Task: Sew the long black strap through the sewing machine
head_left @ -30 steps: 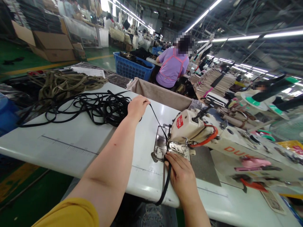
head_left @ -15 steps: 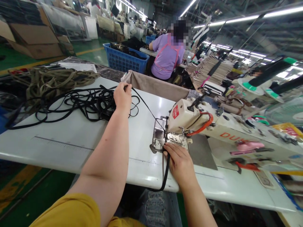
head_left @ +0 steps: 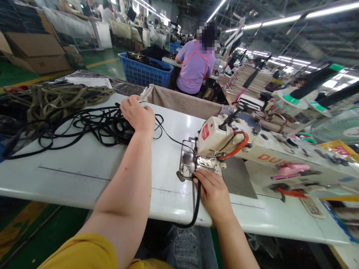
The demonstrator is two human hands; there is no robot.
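Note:
My right hand rests beside the metal needle plate of a sewing machine. Its fingers are closed on a narrow black strap, which hangs in a curve over the table's front edge. Behind the presser area the strap runs left as a thin slack line. At the far left end of that line my left hand reaches over a tangled heap of black strap. The thumb stands apart from the fingers, whose tips are partly hidden; the hand looks open.
Olive straps lie heaped at the table's left. A beige fabric trough borders the far edge. Beyond it are a blue crate and a co-worker in purple. Thread cones and a fan stand right.
My left hand has moved left over the black heap and its pinch has loosened. The strap between it and the machine has gone from taut to slack. My right hand has stayed in place.

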